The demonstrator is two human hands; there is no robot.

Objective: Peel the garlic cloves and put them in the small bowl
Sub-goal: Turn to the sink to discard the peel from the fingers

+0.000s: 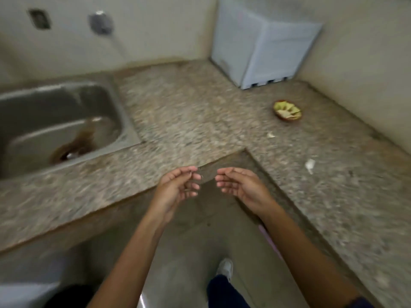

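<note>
2 hands [178,187] [240,185] loose, holding nothing; small bowl [287,110] far rt.

Two hands [178,187] [241,185], one bowl [287,110] (small)

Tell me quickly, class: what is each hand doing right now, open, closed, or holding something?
Left hand: open, fingers loosely curled, holding nothing visible.
Right hand: open, fingers loosely curled, holding nothing visible.
</note>
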